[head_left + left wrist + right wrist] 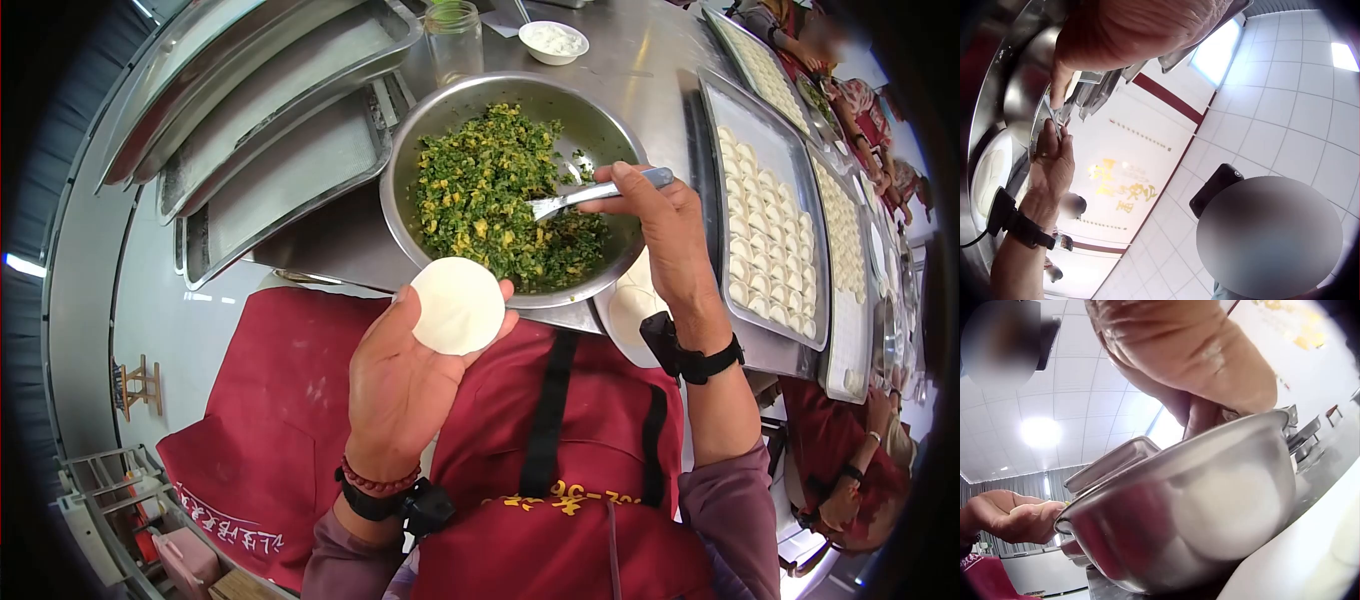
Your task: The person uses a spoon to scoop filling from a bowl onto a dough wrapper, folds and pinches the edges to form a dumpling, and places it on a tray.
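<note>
A round, pale dough wrapper [459, 307] lies across the fingers of my left hand [400, 385], which is palm up at the near rim of a steel bowl [400, 225]. The thumb is along the wrapper's left edge. Chopped green and yellow filling [490, 190] is heaped in the bowl. Over the bowl's right side, my right hand [660, 225] grips the handle of a metal spoon [590, 193], its head down in the filling. In the left wrist view the right hand [1054, 165] shows again around the handle. The right wrist view shows the bowl's outer wall [1197, 519].
A plate of wrappers [632, 310] sits right of the bowl, partly under my right wrist. Trays of shaped dumplings [765, 230] line the right side. Empty metal trays [290, 150] are stacked at left. A glass jar [453, 45] and a small white bowl [553, 43] stand behind.
</note>
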`<action>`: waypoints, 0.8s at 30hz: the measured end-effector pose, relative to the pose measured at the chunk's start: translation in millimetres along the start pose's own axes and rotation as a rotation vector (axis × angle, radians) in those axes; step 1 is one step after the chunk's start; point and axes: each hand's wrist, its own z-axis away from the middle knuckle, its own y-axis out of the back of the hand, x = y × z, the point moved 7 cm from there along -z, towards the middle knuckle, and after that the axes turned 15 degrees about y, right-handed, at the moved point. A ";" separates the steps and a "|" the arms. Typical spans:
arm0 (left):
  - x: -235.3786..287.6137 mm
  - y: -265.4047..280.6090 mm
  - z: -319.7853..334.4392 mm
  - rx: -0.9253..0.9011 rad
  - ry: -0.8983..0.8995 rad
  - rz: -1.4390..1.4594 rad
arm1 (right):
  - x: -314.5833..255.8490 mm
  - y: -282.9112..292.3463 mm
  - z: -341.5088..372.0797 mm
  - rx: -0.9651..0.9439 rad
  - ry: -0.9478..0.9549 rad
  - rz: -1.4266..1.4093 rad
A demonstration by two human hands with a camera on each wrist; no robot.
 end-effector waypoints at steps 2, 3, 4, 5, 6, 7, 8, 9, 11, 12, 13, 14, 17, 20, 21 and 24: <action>0.4 -3.6 -3.2 -0.012 0.008 -0.011 | -2.5 0.1 1.4 0.005 -0.008 -0.034; 0.4 -5.2 -5.2 -0.023 0.012 -0.014 | -3.8 0.4 2.2 0.009 -0.011 -0.050; 0.7 -6.8 -7.1 -0.033 0.017 -0.017 | -6.1 0.4 3.2 0.001 -0.018 -0.064; 1.1 -7.6 -9.5 -0.046 0.022 -0.016 | -8.2 1.1 3.8 0.004 0.001 -0.094; 1.5 -7.7 -12.3 -0.058 0.026 -0.014 | -10.0 1.6 4.5 0.006 0.018 -0.125; 2.1 -8.5 -14.8 -0.070 0.031 -0.013 | -12.0 1.3 5.6 0.009 0.035 -0.155; 3.1 -10.3 -16.9 -0.079 0.034 -0.022 | -15.0 0.9 7.4 0.015 0.042 -0.163; 4.1 -12.4 -19.1 -0.089 0.037 -0.031 | -20.0 0.7 9.7 0.021 0.048 -0.170; 6.7 -18.1 -23.9 -0.091 0.030 -0.049 | -30.1 -0.8 15.5 0.026 0.063 -0.160; 8.0 -23.0 -26.0 -0.083 0.019 -0.057 | -35.5 -3.0 19.5 0.024 0.071 -0.143; 9.5 -25.8 -27.9 -0.075 0.010 -0.064 | -41.9 -5.5 24.4 0.022 0.078 -0.124; 10.2 -26.9 -30.4 -0.094 0.018 -0.058 | -50.6 -8.4 31.0 0.030 0.082 -0.097; 10.0 -26.8 -37.9 -0.135 0.023 -0.021 | -58.5 -20.2 54.2 0.046 0.158 -0.149; 9.4 -25.8 -41.9 -0.131 0.000 0.007 | -74.5 -26.7 75.2 -0.239 0.625 0.402; 9.5 -25.0 -42.0 -0.124 0.002 -0.011 | -80.9 -33.8 82.8 -0.334 0.740 0.497; 7.6 -23.4 -42.6 -0.098 0.015 -0.021 | -82.2 -47.1 103.8 -0.405 0.957 0.697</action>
